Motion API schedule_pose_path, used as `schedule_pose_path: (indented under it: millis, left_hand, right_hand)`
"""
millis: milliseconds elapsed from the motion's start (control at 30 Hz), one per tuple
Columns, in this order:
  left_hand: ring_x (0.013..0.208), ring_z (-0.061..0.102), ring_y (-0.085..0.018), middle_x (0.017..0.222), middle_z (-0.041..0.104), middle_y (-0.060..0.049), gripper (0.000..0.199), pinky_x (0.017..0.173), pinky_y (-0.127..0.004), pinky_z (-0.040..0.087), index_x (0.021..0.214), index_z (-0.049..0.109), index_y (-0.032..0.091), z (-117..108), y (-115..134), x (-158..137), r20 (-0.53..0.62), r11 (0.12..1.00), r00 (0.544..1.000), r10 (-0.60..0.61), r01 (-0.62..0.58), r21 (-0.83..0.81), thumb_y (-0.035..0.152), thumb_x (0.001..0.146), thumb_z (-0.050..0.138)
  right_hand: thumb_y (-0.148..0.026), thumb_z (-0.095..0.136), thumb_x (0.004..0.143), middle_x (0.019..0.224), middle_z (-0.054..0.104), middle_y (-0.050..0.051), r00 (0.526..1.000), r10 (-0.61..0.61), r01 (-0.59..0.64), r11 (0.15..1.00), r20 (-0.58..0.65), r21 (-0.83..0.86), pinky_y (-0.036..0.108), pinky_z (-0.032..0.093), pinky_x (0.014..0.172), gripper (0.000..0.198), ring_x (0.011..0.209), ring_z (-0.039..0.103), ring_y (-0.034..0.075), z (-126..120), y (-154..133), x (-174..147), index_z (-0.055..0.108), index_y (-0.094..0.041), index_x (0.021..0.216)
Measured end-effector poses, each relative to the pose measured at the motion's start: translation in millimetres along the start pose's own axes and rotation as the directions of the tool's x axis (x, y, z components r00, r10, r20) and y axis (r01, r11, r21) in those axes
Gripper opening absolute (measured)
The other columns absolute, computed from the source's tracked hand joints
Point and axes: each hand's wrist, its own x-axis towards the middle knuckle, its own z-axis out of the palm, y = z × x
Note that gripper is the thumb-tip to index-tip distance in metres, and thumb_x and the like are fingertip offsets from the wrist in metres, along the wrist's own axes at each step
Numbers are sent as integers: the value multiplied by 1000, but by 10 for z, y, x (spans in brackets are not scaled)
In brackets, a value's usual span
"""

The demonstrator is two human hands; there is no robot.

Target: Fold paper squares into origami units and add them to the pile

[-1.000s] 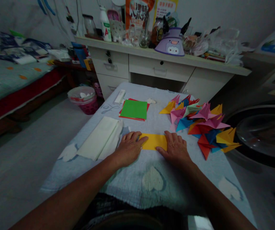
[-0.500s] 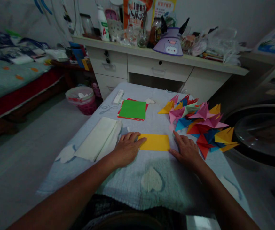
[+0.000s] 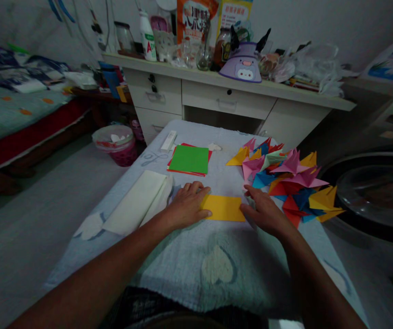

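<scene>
Tablecloth (image 3: 183, 265) beneath yellow paper (image 3: 224, 208), origami (image 3: 290, 163)

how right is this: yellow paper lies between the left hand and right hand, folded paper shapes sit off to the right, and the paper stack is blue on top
One thing is wrong: the paper stack is green on top, not blue, as the head view shows. Yellow paper does lie between the left hand and right hand, with folded paper shapes off to the right.
</scene>
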Motion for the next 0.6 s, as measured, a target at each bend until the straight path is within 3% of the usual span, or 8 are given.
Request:
schedule_pose_path:
  millis: [133, 267, 600]
  left_hand:
    - [121, 41, -34, 136, 43, -11, 87, 101, -49, 35, 137, 39, 24, 148, 6, 50, -90, 997, 995, -35, 29, -66, 55, 64, 75]
    - [122, 41, -35, 136, 45, -12, 98, 102, -50, 32, 138, 36, 23, 209, -7, 16, -121, 994, 992, -35, 22, -107, 60, 58, 78]
    - [112, 47, -30, 119, 55, -7, 70, 95, -44, 36, 116, 53, 22, 158, 2, 12, -135, 989, 990, 33, -52, -140, 47, 58, 82]
  right_hand:
    - [-42, 55, 83, 131, 54, 20, 995, -92, 91, 996, -44, -24, 46, 37, 100, 64, 120, 49, 33, 218, -24, 114, 46, -8, 136]
    - [-48, 54, 84, 127, 55, 17, 977, -167, 172, 985, -136, 25, 47, 37, 97, 55, 116, 49, 32, 384, 42, 123, 52, -14, 128]
    - [-38, 60, 80, 123, 56, 12, 966, -189, 211, 971, -176, 115, 47, 33, 99, 35, 115, 47, 30, 402, -2, 92, 60, -19, 109]
